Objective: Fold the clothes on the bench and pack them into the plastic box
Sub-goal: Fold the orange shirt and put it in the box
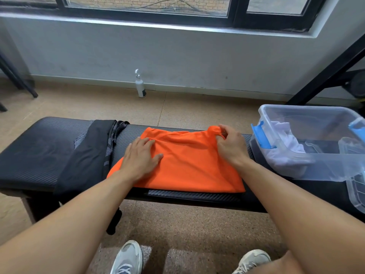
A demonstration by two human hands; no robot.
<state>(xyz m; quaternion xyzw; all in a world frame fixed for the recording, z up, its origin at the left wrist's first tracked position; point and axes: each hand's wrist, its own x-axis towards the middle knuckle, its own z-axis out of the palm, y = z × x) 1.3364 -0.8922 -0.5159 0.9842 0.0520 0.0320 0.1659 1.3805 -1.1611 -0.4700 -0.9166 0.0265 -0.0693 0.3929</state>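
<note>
Left hand [141,156] is lying flat w/ fingers straight and spread, pressing down on the left part of the bright orange fabric garment [189,165], which we're seeing spread across the middle of the black padded bench [39,151]. Right hand [230,146] is pinching the garment's far right corner btwn thumb and curled fingers, bunching a bit of the cloth up there. Near edge of the orange piece is lying almost at the bench's front edge; far edge is reaching close to the back edge.

We're seeing a black garment w/ a grey patterned stripe [94,155] draped over the bench just left of the orange one, its lower end hanging off the front toward the floor. On the right end of the bench, a clear plastic box w/ blue latch clips [320,167] is sitting near the right hand, lid off. Inside it, a white cloth [286,143] is lying crumpled against the left wall. A clear plastic lid [357,194] is resting at the far right edge, partly cut off by the frame, so we can't tell how it's lying.

Beyond the bench, a white bottle w/ a pump top [140,86] is standing upright on the tan floor against the grey wall under the window. At the bottom, two grey sneakers [128,258] are showing on the speckled floor.
</note>
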